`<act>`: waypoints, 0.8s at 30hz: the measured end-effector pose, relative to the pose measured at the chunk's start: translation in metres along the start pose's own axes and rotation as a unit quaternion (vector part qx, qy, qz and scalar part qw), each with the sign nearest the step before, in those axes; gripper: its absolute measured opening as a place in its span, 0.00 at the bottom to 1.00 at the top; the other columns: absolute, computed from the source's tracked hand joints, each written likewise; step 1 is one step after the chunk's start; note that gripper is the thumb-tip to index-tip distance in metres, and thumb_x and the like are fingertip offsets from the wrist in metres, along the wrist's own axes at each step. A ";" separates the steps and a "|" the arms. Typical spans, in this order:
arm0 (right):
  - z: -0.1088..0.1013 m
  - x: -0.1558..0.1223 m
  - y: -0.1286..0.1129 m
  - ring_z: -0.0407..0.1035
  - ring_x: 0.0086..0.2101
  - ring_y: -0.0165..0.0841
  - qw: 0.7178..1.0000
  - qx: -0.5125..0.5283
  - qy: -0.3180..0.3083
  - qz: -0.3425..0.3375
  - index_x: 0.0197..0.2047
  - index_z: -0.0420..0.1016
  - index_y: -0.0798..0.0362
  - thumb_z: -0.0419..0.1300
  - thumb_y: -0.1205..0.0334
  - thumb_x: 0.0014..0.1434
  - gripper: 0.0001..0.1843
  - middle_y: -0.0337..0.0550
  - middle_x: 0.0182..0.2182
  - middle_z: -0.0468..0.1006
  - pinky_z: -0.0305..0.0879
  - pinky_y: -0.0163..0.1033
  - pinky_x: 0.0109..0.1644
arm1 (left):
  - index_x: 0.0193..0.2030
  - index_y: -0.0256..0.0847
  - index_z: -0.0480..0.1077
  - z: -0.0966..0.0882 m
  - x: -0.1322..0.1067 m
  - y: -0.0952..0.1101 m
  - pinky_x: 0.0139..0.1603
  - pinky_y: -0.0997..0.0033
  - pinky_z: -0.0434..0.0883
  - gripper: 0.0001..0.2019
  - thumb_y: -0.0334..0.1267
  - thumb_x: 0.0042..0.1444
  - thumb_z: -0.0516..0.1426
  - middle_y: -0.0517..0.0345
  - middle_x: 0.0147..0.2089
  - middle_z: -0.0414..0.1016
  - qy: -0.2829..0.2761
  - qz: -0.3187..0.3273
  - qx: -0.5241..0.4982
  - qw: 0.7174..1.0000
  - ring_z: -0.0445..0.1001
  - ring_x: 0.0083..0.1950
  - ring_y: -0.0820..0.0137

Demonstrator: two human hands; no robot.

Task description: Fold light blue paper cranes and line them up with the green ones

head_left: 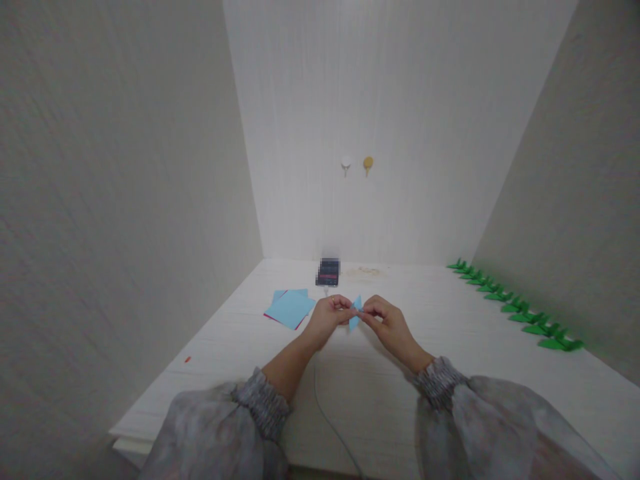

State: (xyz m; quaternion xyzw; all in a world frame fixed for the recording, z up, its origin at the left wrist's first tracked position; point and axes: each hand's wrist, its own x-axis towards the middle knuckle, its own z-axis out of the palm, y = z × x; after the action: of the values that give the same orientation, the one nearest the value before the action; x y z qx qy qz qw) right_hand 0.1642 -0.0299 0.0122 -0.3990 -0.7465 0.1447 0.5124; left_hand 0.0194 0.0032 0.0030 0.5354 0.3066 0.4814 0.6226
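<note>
Blue folded paper (355, 312) pinched between left hand (327, 317) and right hand (387, 321).

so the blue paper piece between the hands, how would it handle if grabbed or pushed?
Likely light and easily crushed: the blue paper piece is small and thin, pinched by fingertips of the left hand and right hand. Its folds probably make it stiffer than the flat blue sheets on the table. Pushed, it would probably slide, not roll.
</note>
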 end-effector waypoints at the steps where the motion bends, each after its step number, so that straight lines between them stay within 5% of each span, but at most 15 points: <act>1: 0.000 0.000 0.000 0.61 0.26 0.28 1.000 0.001 0.001 0.002 0.22 0.67 0.53 0.55 0.62 0.50 0.07 0.39 0.23 0.65 0.59 0.34 0.30 | 0.25 0.34 0.65 -0.001 0.000 -0.001 0.29 0.76 0.62 0.14 0.38 0.32 0.62 0.61 0.24 0.69 -0.001 0.002 -0.003 1.000 0.65 0.24 0.78; 8: -0.001 -0.001 0.003 0.61 0.27 0.29 1.000 0.022 0.015 0.007 0.23 0.68 0.53 0.55 0.62 0.50 0.07 0.39 0.24 0.66 0.59 0.34 0.31 | 0.25 0.34 0.66 -0.003 0.004 -0.001 0.27 0.78 0.60 0.14 0.38 0.31 0.63 0.63 0.21 0.66 0.030 0.016 0.008 0.999 0.63 0.23 0.79; 24: 0.001 0.000 0.001 0.60 0.24 0.27 1.000 0.007 -0.004 0.027 0.23 0.67 0.54 0.55 0.63 0.49 0.06 0.37 0.22 0.65 0.58 0.32 0.27 | 0.27 0.34 0.66 -0.002 0.000 0.003 0.33 0.75 0.63 0.13 0.37 0.35 0.61 0.59 0.26 0.69 -0.036 -0.009 -0.005 0.999 0.67 0.27 0.77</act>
State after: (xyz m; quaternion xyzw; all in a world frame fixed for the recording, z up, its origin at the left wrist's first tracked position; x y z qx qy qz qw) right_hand 0.1636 -0.0296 0.0111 -0.4152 -0.7363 0.1650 0.5082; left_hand 0.0169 0.0033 0.0056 0.5467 0.2867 0.4576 0.6399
